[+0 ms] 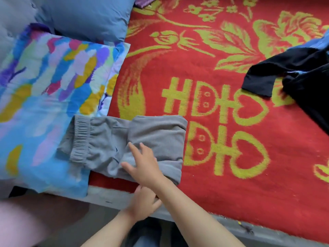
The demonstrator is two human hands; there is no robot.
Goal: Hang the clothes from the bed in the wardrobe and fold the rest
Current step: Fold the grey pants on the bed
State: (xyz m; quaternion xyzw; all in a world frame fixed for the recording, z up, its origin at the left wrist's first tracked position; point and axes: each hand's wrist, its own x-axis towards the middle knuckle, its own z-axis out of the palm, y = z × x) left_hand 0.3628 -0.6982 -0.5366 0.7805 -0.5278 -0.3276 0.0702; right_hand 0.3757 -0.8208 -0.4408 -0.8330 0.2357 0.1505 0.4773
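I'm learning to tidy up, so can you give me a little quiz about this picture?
1. True or false: the right hand lies flat on the grey pants.
2. What colour is the crumpled garment at the right? A black, B white, C green.
3. Fill in: the pants' elastic end rests on the colourful ____.
Key: 1 true; 2 A; 3 pillow.
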